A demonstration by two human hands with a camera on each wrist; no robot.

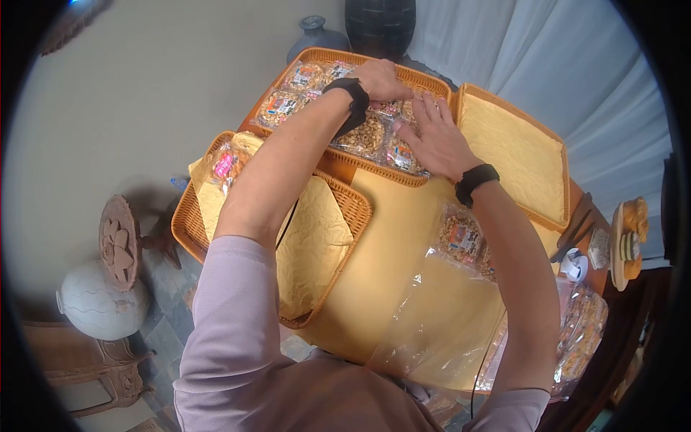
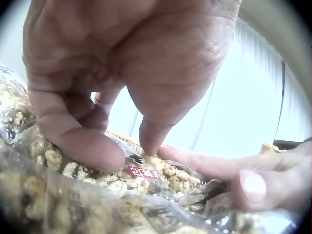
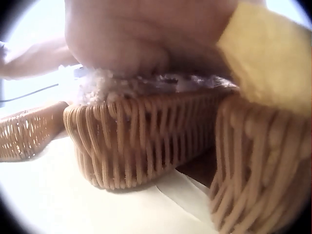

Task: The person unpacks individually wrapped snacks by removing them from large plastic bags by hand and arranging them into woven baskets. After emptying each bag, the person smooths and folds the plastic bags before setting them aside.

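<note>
In the head view my left hand (image 1: 379, 81) is at the far side of a wicker tray (image 1: 311, 54) of wrapped round nut clusters (image 1: 362, 137). Its curled fingers and thumb grip a clear snack packet (image 2: 146, 173) with a red label, seen close in the left wrist view. My right hand (image 1: 435, 140) lies flat on the packets at the tray's right end, fingers extended toward the left hand. From the right wrist view, that palm (image 3: 146, 48) hangs over the tray's woven wall (image 3: 141, 141), with packets just under it.
A paper-lined basket (image 1: 547, 158) adjoins the tray on the right. Another lined basket (image 1: 345, 201), with a pink-labelled packet (image 1: 229, 164), is at the left. More wrapped clusters (image 1: 461, 234) and clear plastic (image 1: 410, 324) lie on the table. Dark vases (image 1: 380, 29) stand behind.
</note>
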